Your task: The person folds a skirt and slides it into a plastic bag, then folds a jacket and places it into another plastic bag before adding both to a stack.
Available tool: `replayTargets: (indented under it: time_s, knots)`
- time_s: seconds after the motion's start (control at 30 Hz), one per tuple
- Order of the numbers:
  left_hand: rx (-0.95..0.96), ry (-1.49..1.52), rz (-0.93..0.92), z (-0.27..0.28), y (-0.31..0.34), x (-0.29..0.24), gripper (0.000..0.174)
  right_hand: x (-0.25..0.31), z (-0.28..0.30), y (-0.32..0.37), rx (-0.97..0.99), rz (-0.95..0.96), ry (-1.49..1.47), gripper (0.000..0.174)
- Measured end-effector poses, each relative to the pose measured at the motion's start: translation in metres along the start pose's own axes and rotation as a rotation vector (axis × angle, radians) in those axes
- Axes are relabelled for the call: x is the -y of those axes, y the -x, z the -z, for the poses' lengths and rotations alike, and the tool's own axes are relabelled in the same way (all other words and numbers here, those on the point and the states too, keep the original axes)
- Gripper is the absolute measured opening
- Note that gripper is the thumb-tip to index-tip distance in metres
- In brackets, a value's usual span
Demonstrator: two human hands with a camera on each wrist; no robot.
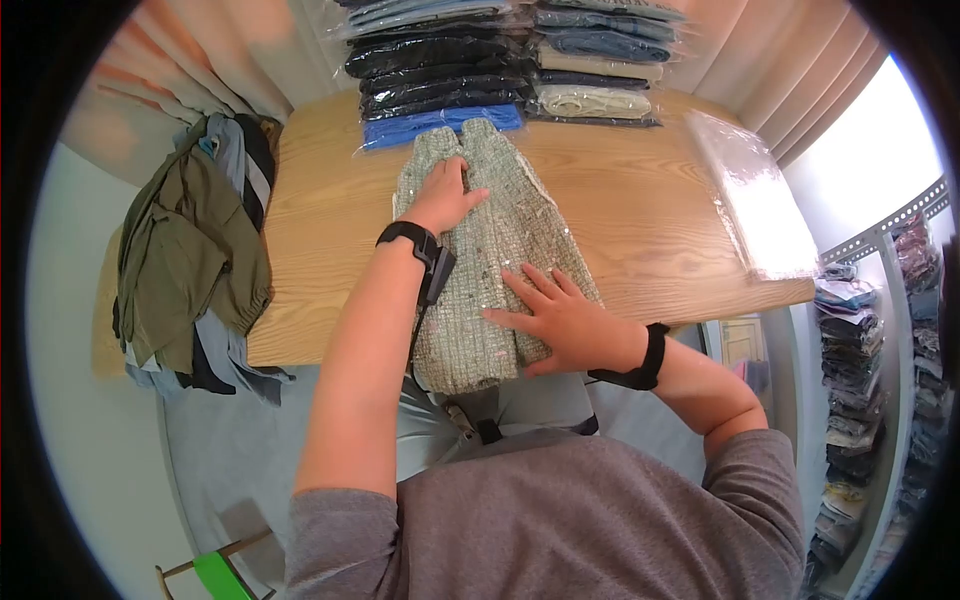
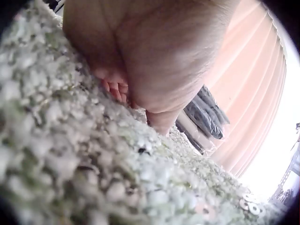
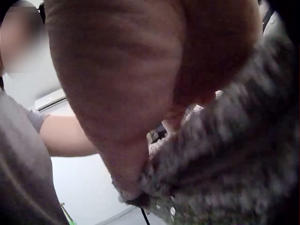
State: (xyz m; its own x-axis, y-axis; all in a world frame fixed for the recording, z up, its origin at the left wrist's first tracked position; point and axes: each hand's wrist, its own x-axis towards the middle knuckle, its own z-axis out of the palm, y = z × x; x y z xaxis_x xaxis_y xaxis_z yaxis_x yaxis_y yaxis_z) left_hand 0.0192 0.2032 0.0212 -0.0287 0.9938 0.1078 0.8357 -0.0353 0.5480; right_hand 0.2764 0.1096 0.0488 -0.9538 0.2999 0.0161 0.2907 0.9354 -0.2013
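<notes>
A folded, pale green tweed garment [image 1: 470, 260] with shiny sequins lies lengthwise on the wooden table, its near end at the front edge by the person's lap. My left hand [image 1: 447, 198] rests on its upper part, thumb out to the side. In the left wrist view the palm [image 2: 154, 56] is close over the nubbly weave. My right hand [image 1: 560, 325] lies with spread fingers on the garment's lower right side. Seen from the right wrist, the hand [image 3: 122, 79] comes down onto the tweed, which is blurred and dark there.
Stacks of bagged folded clothes [image 1: 430, 75] stand at the table's back, a blue bagged one [image 1: 440, 127] lowest. Clear plastic bags [image 1: 755, 200] lie at the right. Loose clothes, an olive one [image 1: 185, 260] uppermost, are heaped at the left edge. Shelves of clothes [image 1: 850, 400] stand far right.
</notes>
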Motion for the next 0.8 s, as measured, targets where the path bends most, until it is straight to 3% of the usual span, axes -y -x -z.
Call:
replayTargets:
  time_s: [0.17,0.23,0.3,0.4,0.47,0.53,0.63,0.8]
  knots:
    - [0.021,0.092,-0.001,0.008,0.004,0.003,0.055,0.011,-0.007,0.007,-0.044,-0.066,0.034,0.091]
    - [0.137,0.334,-0.079,0.023,0.020,0.001,0.051,0.014,-0.008,0.010,-0.112,-0.067,0.069,0.089]
    - [-0.002,0.268,-0.311,0.039,0.067,-0.010,0.046,0.019,-0.005,0.021,-0.154,-0.126,-0.035,0.087]
    - [0.045,0.072,-0.441,0.054,0.150,-0.037,0.047,0.018,-0.012,0.042,-0.233,-0.193,-0.128,0.078]
    - [0.152,0.046,-0.392,0.039,0.185,-0.053,0.050,0.020,-0.022,0.048,-0.271,-0.203,-0.113,0.072]
    - [0.130,-0.120,-0.389,0.019,0.204,-0.063,0.059,0.016,-0.032,0.048,-0.376,-0.149,-0.040,0.061]
    - [0.096,-0.150,-0.358,0.001,0.203,-0.060,0.054,0.029,-0.026,0.048,-0.472,-0.204,-0.140,0.056]
    - [0.123,-0.196,-0.351,-0.003,0.202,-0.053,0.052,0.047,-0.044,0.038,-0.402,-0.143,-0.067,0.062]
